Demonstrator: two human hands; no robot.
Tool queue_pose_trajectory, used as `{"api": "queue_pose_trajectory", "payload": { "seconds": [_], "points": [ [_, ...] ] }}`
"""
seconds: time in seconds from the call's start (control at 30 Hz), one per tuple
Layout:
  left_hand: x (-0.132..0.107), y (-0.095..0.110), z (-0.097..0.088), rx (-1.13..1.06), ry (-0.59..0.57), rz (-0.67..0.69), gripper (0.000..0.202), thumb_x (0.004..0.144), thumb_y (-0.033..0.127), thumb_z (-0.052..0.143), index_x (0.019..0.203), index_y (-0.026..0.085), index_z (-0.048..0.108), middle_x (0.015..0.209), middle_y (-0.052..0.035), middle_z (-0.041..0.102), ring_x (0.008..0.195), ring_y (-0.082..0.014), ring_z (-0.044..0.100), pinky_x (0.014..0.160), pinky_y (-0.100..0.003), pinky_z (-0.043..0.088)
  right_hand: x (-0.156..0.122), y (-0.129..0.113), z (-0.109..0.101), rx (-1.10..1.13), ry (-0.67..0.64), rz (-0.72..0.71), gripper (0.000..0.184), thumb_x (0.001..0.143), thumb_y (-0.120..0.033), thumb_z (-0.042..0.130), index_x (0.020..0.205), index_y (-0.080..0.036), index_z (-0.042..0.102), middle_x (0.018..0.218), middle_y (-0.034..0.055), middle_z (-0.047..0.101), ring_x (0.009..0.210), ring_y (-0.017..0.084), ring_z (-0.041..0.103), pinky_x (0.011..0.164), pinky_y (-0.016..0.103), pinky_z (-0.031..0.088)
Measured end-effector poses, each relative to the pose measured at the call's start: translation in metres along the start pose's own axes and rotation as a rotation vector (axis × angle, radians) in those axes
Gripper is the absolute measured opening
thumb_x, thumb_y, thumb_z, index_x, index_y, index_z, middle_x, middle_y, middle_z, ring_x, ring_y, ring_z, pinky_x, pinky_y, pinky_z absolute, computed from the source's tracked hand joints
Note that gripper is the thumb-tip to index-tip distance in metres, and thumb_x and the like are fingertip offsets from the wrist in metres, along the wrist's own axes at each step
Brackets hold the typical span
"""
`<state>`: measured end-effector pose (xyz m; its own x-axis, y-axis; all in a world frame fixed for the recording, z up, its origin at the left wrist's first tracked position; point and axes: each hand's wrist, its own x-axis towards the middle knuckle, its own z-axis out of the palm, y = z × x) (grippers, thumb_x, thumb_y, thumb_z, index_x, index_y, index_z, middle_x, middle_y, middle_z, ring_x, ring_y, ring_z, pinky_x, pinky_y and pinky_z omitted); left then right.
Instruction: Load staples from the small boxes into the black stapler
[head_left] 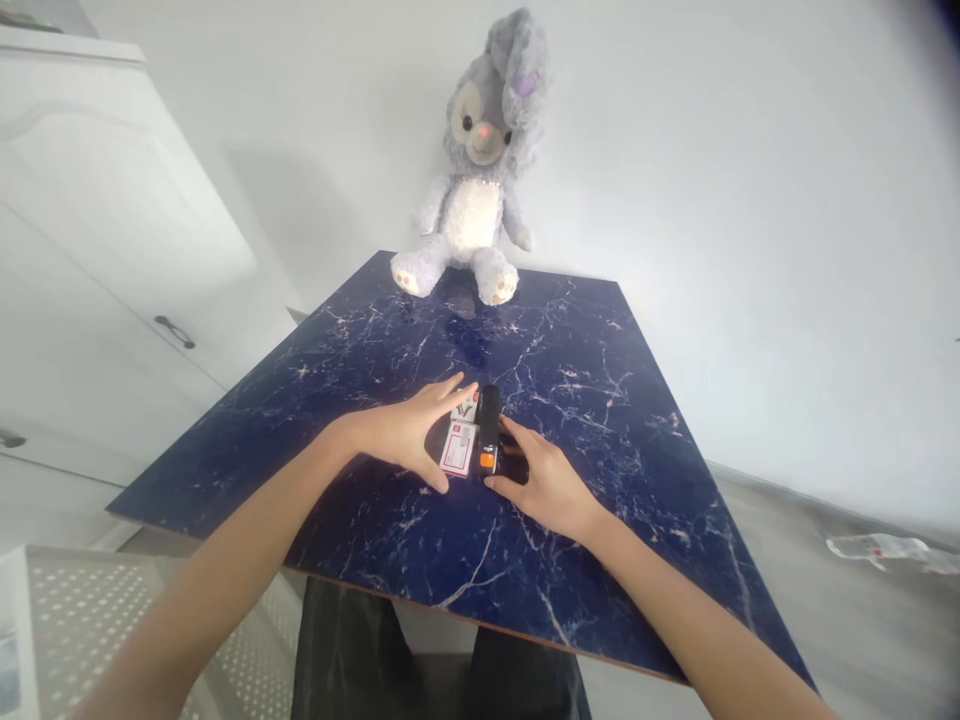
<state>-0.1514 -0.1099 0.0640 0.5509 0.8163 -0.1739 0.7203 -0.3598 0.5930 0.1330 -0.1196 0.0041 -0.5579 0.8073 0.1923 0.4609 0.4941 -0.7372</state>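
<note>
On the dark blue marbled table (600, 400), two small boxes and a black stapler-like object (489, 420) with an orange piece at its near end lie close together. The nearer box (457, 449) is white with a red border. Behind it sits another small box (464, 405) with a printed picture, partly covered by fingers. My left hand (409, 430) curves around the left of both boxes, thumb and fingers apart. My right hand (551, 478) is cupped at the right of the black object, thumb by its near end. Whether the fingertips touch these things is hard to tell.
A grey plush rabbit (480, 200) sits at the table's far edge against the wall. A white cabinet (97, 250) stands at the left, a perforated white panel (90, 610) at the lower left. Clear plastic packaging (881, 548) lies on the floor at right.
</note>
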Motion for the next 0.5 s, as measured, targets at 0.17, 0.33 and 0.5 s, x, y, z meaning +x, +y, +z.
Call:
{"api": "queue_pose_trajectory", "payload": {
  "seconds": [0.17,0.33,0.5],
  "points": [
    [0.007,0.007,0.014,0.022,0.063,0.049,0.123,0.074,0.053,0.081,0.167,0.031,0.003,0.173,-0.0125,0.012,0.159,-0.039,0.01,0.125,-0.058,0.023,0.0,0.002,0.0,-0.004,0.004,-0.013,0.086,0.083,-0.029,0.078,0.158,-0.026,0.037,0.141,0.016,0.061,0.114,0.031,0.07,0.1,0.054,0.059],
    [0.003,-0.001,0.016,0.041,0.075,0.018,0.134,0.066,0.055,0.086,0.166,0.036,-0.001,0.174,-0.0108,0.002,0.158,-0.044,0.006,0.123,-0.061,0.025,-0.001,0.003,0.001,0.017,0.014,-0.017,0.086,0.082,-0.028,0.079,0.158,-0.027,0.038,0.143,0.0156,0.06,0.114,0.031,0.071,0.1,0.055,0.059],
    [-0.001,-0.003,0.014,0.055,0.063,-0.036,0.137,0.063,0.049,0.088,0.166,0.035,0.0,0.173,-0.0135,0.014,0.156,-0.0454,0.017,0.12,-0.056,0.03,0.002,-0.006,0.004,0.106,0.008,0.003,0.082,0.083,-0.021,0.074,0.157,-0.027,0.04,0.141,0.0124,0.063,0.116,0.03,0.071,0.102,0.051,0.059]
  ]
}}
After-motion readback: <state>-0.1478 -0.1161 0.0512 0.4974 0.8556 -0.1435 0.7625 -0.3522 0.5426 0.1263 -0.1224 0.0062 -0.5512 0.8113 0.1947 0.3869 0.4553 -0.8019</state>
